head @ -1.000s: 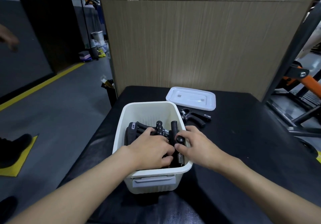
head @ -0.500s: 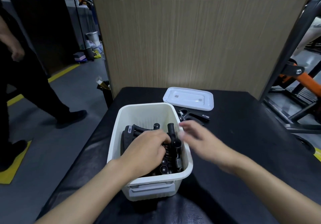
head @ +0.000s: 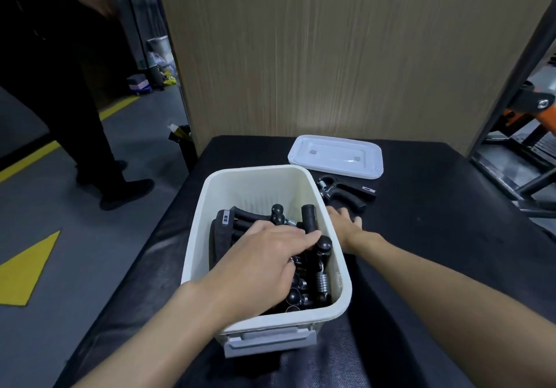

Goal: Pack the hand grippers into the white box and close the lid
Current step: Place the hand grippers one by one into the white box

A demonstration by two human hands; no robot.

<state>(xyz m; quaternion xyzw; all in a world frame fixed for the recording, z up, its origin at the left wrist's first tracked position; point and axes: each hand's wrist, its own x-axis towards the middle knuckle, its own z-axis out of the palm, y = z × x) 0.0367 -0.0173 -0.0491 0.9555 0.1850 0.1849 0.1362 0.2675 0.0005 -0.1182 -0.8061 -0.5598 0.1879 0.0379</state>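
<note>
The white box (head: 340, 270) stands on the black table, open, with several black hand grippers (head: 313, 255) piled inside. My left hand (head: 264, 264) lies flat over that pile, fingers straight, pressing on the grippers. My right hand (head: 344, 226) reaches past the box's right wall, fingers stretched toward one loose black hand gripper (head: 346, 193) lying on the table; whether it touches is unclear. The white lid (head: 337, 156) lies flat beyond that gripper, near the wooden wall.
The black table (head: 436, 237) extends to the right of the box. A wooden panel wall stands behind it. A person in dark clothes (head: 75, 101) walks on the grey floor at left. Orange and black gym equipment (head: 535, 111) stands at right.
My right hand left the box and moved forward along its right side toward the loose gripper. My left hand stayed on the pile. A person walked into view at left.
</note>
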